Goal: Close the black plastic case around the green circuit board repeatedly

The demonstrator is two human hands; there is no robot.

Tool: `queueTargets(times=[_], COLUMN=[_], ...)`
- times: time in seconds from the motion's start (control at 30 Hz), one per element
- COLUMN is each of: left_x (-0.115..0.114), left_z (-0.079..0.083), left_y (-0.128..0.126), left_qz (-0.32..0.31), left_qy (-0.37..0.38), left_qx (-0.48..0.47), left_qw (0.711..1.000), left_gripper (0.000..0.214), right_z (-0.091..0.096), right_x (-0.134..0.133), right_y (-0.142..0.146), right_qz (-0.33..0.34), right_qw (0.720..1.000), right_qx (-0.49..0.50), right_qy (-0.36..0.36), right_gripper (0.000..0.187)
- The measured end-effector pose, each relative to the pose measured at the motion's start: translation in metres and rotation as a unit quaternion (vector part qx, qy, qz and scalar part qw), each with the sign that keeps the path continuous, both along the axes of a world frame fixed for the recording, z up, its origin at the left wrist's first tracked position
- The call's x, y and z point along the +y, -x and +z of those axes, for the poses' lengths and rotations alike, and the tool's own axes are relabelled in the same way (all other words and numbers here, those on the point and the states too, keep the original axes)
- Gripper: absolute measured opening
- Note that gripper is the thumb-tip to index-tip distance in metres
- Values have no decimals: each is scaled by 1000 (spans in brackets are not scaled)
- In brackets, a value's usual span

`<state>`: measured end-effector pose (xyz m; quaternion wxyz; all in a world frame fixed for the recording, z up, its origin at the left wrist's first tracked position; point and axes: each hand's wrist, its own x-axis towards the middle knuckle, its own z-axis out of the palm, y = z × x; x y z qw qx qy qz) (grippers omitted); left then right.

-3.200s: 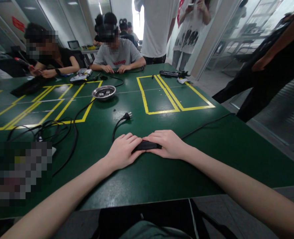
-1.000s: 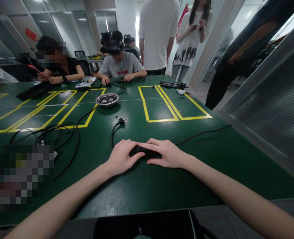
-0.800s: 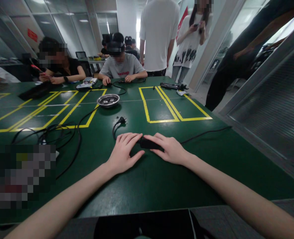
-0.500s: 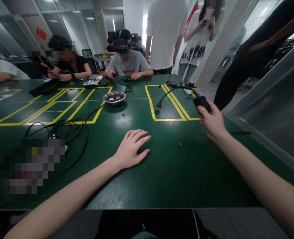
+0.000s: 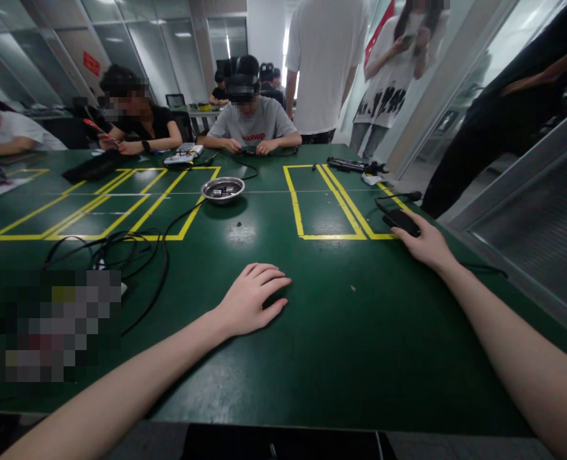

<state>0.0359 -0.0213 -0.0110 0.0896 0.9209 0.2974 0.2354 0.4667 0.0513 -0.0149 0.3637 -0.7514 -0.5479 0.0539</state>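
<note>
The left hand (image 5: 254,299) is laid on the green table (image 5: 321,364), thumb and fingers parted; at the near right corner of a yellow-taped box (image 5: 380,237), a black adapter (image 5: 400,221) is pointed leftward, its long axis slanted slightly from far left to near right; it is clasped by the right hand (image 5: 427,241).

1 metal bowl (image 5: 216,199) on green table (image 5: 302,358).

tabletop (image 5: 312,351) was smooth with a glossy sheen, bowl (image 5: 223,200) was shiny polished metal, handheld block (image 5: 401,222) looked like matt plastic, grey shirt (image 5: 270,118) was matt cloth
</note>
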Motion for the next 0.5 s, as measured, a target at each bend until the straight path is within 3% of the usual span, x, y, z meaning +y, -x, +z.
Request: queueTargets(times=[0.23,0.5], left_x=[-2,-3], left_z=[0,1], left_y=[2,0], left_qz=[-5,-6], left_qy=[7,15], left_qx=[-1,-7], left_qw=[1000,1000], left_gripper=[33,33], right_z=[13,23], right_x=[-9,-13], right_y=[10,17], right_qz=[1,-118], right_qw=[999,965], right_qx=[37,6], right_qy=[-20,-232], right_gripper=[62,67])
